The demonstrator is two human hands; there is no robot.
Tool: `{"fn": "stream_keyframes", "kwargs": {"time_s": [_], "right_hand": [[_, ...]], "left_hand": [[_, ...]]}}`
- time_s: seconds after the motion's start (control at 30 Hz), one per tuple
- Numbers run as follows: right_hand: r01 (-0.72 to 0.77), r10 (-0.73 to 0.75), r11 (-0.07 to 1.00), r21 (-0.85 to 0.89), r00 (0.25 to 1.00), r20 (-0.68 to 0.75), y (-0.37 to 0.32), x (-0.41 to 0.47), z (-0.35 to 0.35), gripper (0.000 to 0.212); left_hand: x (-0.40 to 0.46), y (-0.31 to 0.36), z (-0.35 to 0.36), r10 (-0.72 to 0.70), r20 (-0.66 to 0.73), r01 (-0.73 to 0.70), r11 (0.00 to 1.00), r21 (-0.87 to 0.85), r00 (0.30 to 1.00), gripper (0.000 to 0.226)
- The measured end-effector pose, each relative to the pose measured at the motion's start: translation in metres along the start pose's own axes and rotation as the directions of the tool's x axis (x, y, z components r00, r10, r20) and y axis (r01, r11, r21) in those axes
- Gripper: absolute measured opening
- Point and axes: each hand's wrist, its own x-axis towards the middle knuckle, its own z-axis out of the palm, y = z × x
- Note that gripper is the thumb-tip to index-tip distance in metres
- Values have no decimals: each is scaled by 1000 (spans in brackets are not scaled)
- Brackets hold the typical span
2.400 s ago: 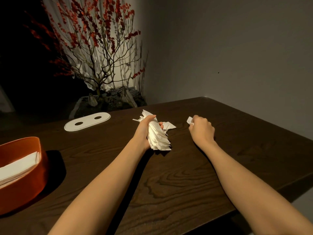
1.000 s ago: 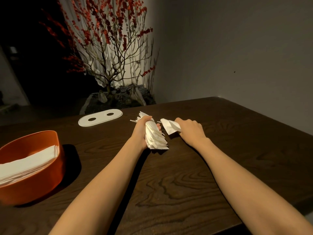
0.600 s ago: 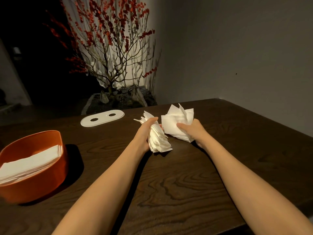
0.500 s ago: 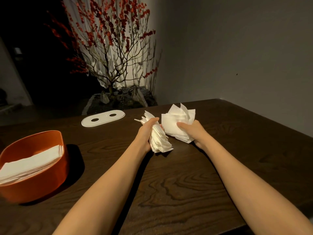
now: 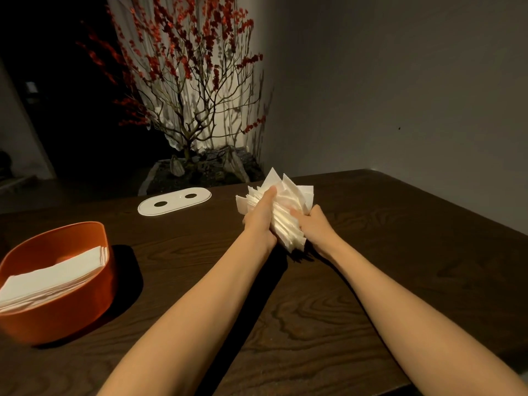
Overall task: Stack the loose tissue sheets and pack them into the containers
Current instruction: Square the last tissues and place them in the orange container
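A fanned bundle of white tissue sheets (image 5: 285, 212) is held on edge above the dark wooden table. An orange container (image 5: 57, 307) at the left is partly filled with a flat tissue stack (image 5: 51, 278).

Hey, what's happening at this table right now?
A person is gathering loose tissue sheets into one bundle, gripping it between the left hand and the right hand above the dark wooden table. The bundle is fanned and uneven, not yet squared. At the left, an orange container already holds a flat stack of tissues. A white oval lid with two holes lies farther back.
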Motion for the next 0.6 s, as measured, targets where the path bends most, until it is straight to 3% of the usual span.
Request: {"fn": "stream_keyframes", "kwargs": {"time_s": [0.07,0.17,0.2,0.3,0.53,0.6], "right_hand": [[-20,17,999,48,998,56,-5,-3,2,44],[-124,111,979,165,990,86,-3,1,4,104],[-119,99,968,223,990,100,-2,2,2,104],[-147,116,925,350,987,107,-6,0,0,68],[-158,147,918,363,987,59,-3,5,-2,89],[-172,144,920,352,984,104,-6,2,-5,107]], "left_hand": [[-1,0,-1,6,-26,-7,1000,-30,1000,82],[-1,1,-1,11,-44,-14,997,-71,999,94],[-1,0,0,11,-47,-14,998,-65,999,99],[1,-1,-1,19,-67,-21,1000,-22,998,99],[-4,2,-2,-10,-28,11,999,44,1000,88],[-5,2,-2,-18,-21,19,999,35,1000,82]]}}
